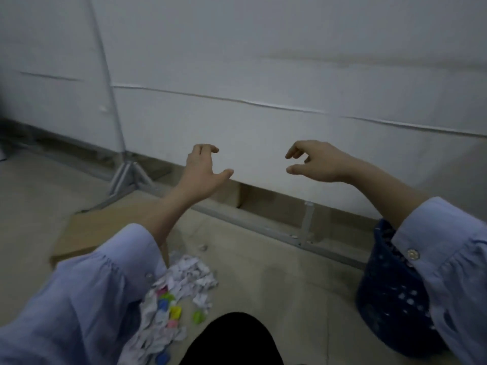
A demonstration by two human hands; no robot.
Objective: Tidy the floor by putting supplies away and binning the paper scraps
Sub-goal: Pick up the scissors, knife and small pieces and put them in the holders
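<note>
The paper scraps (184, 283) are showing white, heaped on the floor (263, 272), which is looking dull greyish beige. Among them small pieces (172, 309) are glowing in bright pink, lime green, blue and yellow; what they are is too blurred to tell. A flat cardboard sheet (105, 230) is lying tan brown. The bin (390, 293) is appearing dark navy, dotted with a regular pattern of pale holes. Both sleeves (79, 299) are showing light blue, with pale buttons. The wall panel (263, 75) is reading plain white, its frame (263, 225) grey metal. A black shape (234, 338) is filling the bottom edge.
</note>
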